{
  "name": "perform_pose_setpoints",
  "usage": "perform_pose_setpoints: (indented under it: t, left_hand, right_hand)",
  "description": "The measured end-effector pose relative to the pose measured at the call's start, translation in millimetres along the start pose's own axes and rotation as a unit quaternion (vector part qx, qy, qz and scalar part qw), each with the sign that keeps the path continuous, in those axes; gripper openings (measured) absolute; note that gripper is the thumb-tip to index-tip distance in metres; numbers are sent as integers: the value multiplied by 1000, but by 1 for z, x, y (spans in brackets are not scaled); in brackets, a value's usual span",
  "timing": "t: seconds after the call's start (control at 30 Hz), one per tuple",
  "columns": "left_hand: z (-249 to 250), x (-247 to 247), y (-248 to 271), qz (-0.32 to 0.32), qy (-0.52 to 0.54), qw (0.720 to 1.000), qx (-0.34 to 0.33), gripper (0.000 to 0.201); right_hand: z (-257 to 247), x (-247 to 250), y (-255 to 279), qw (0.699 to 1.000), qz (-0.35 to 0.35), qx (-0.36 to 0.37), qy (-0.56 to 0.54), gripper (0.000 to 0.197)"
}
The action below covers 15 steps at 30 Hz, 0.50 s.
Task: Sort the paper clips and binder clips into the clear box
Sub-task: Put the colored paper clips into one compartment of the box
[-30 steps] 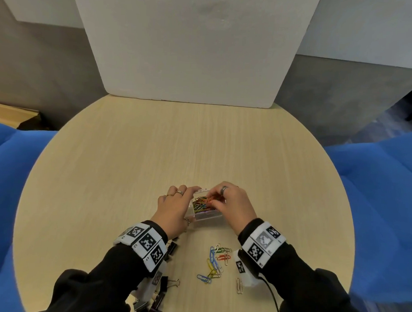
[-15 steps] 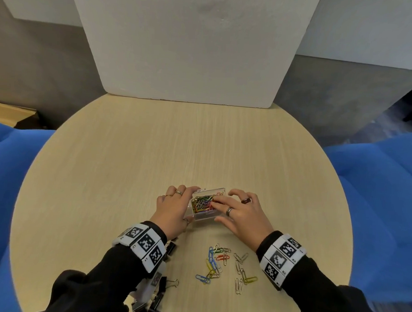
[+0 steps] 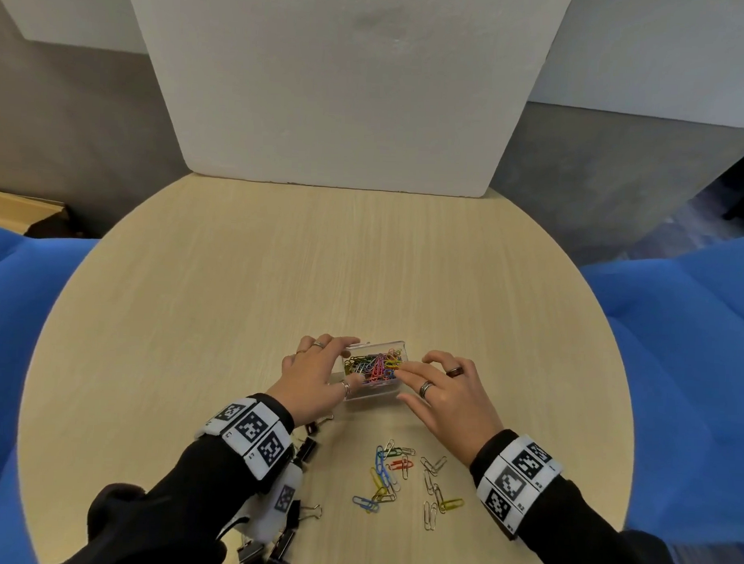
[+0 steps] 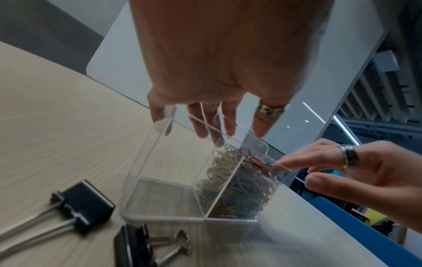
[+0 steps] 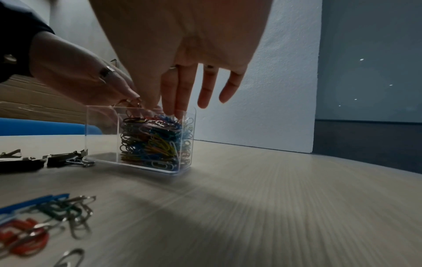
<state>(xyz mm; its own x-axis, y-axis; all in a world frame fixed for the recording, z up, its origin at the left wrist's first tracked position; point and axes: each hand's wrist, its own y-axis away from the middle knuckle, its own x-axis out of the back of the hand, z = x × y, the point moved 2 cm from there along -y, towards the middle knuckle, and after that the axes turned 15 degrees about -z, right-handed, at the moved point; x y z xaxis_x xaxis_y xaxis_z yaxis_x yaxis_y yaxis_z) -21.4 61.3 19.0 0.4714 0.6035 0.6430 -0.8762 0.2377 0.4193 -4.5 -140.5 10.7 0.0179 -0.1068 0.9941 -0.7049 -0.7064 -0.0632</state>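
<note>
Hands (image 3: 316,375) (image 3: 446,394) flank the clear box (image 3: 373,391) — left grasping it, right's straight fingers on paper clips (image 3: 376,366).

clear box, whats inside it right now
The clear box has two compartments: one packed with coloured paper clips, the other looks empty in the left wrist view. The left hand covers part of it.

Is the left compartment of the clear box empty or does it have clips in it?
Empty: the clear box shows bare floor left of its divider, while paper clips fill the right side.
</note>
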Motion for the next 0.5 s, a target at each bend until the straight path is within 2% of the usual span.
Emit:
perform_pose_setpoints:
  t: [0.07,0.27,0.4,0.5]
  left_hand:
    - [1,-2,-1,23,2,1000,3,42]
    - [0,-9,-8,79,-17,996,43,38]
    - [2,-10,-11,98,-28,993,66,35]
    - [3,-9,-11,99,-17,992,80,39]
  right_hand:
    - [-2,-3,1,1000,-21,3,5,36]
    - [-2,-1,-5,1000,-8,-15,-20,33]
    - [-3,-5,-9,999,-37,-13,16,35]
    - [-4,4,-12,999,1,-27,-17,30]
